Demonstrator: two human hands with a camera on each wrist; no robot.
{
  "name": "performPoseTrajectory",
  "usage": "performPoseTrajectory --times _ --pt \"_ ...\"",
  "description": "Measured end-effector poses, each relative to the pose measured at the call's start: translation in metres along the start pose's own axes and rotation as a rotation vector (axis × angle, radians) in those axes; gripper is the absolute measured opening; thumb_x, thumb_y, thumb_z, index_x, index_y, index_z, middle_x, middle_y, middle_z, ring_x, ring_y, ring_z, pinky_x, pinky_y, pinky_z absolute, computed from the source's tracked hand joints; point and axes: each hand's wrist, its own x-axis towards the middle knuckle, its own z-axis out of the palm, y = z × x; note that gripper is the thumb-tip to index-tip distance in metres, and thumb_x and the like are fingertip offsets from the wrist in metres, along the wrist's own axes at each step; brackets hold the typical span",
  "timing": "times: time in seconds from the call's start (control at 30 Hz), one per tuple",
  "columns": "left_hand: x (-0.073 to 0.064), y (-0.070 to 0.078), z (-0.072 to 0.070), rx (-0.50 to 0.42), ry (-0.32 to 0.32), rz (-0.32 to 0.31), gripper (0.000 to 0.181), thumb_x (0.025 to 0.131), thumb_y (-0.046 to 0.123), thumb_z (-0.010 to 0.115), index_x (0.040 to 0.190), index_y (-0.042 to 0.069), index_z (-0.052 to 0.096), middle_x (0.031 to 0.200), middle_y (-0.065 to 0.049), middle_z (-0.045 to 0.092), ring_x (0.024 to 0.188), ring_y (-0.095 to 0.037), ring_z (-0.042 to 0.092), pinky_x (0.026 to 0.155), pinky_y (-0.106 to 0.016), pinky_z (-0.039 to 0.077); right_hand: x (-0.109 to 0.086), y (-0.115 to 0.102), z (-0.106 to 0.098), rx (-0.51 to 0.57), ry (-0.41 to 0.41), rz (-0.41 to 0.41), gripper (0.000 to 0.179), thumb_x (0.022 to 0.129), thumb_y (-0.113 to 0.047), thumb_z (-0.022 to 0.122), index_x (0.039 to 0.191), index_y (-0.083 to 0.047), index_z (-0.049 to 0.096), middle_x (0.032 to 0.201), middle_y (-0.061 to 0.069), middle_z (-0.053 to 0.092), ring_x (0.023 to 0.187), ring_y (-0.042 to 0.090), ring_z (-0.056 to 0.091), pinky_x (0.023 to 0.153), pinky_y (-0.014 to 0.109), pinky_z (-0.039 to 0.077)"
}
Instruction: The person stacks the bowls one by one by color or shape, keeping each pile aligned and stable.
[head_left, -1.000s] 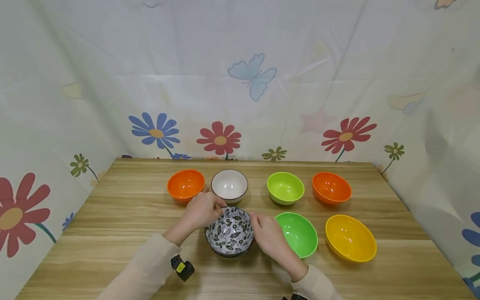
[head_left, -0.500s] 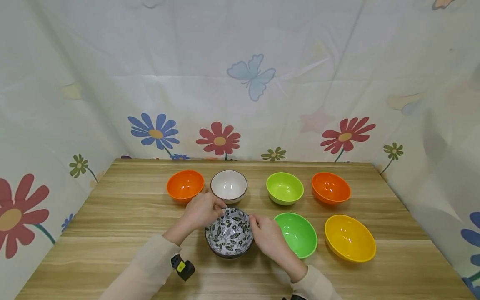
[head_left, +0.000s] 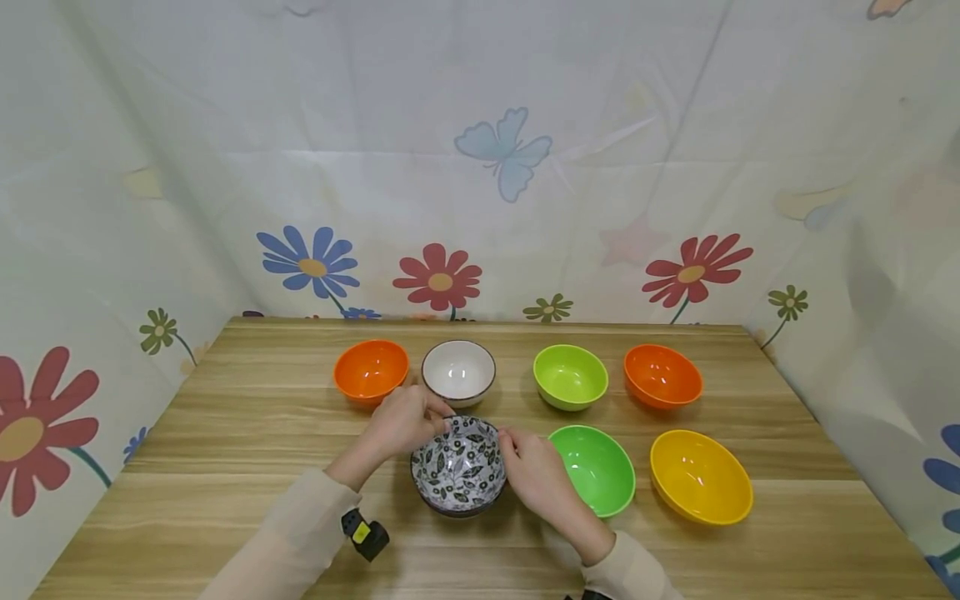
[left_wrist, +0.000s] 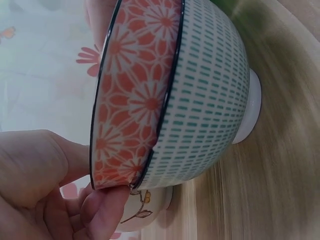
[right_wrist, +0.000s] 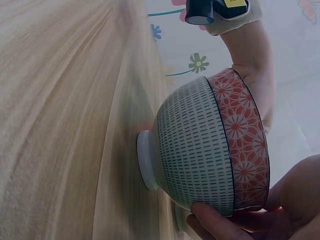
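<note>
A bowl with black leaves printed inside (head_left: 459, 467) stands at the near middle of the table. The wrist views show it nested in a second bowl with green dashes (left_wrist: 210, 110); its red floral band (right_wrist: 242, 135) rises above that bowl's dark rim. My left hand (head_left: 405, 421) pinches the far left rim, thumb on the inner side and fingers below the band. At the right rim, my right hand (head_left: 536, 475) grips the upper bowl, with fingers reaching under the band by the dashed wall. The white foot of the lower bowl is close over the wood.
Behind stand an orange bowl (head_left: 371, 372), a white bowl (head_left: 459, 371), a lime bowl (head_left: 571, 377) and another orange bowl (head_left: 663, 376). A green bowl (head_left: 600, 471) sits close by my right hand, with a yellow bowl (head_left: 701, 477) farther right. A flowered curtain (head_left: 360, 167) surrounds the wooden table (head_left: 247, 433).
The leaf-printed bowl has sunk very slightly, and less of the lower rim shows at its near side. Both hands keep nearly the same place on its rim.
</note>
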Motion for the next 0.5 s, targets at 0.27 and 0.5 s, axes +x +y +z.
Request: performPoseTrajectory --times 0.27,0.5 --pt "-0.0001 -0.0016 -0.0001 -0.013 -0.018 -0.005 0.013 0.077 0.014 0.073 0.089 0.011 0.075 0.064 0.005 0.062 0.059 -0.013 0.051 0.052 -0.025 0.042 -0.0002 -0.0001 0.0007 -0.005 0.005 -0.015 0.033 0.096 -0.018 0.043 0.064 -0.013 0.051 0.059 0.003 0.047 0.06 0.016 0.048 0.055 0.03 0.042" --pt "0.0 -0.0033 0.0001 -0.004 -0.019 -0.013 0.013 0.078 0.016 0.072 0.091 0.015 0.075 0.057 0.005 0.056 0.055 -0.013 0.047 0.047 -0.022 0.035 -0.0005 -0.0006 0.001 -0.003 0.005 -0.008 0.032 0.095 -0.017 0.044 0.065 -0.012 0.052 0.06 0.003 0.048 0.06 0.016 0.048 0.055 0.03 0.041"
